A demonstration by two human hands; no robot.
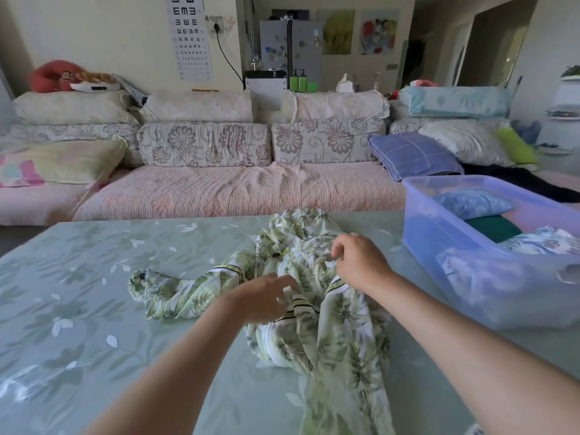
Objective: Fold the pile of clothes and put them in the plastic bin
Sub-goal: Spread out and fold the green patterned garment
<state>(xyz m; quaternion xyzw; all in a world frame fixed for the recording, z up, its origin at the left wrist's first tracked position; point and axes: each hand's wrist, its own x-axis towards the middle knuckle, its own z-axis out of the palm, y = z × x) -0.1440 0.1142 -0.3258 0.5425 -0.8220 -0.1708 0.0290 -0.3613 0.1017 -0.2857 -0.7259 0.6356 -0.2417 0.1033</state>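
A crumpled green leaf-print garment with striped trim is laid unfolded on the table, beside a translucent blue plastic bin in which folded clothes are stacked.

Floral sofa, eye chart, blue checked pillow

A piece of clothing is laid on the table. The plastic bin is set to its right, with folded clothes inside. A sofa is seen behind.
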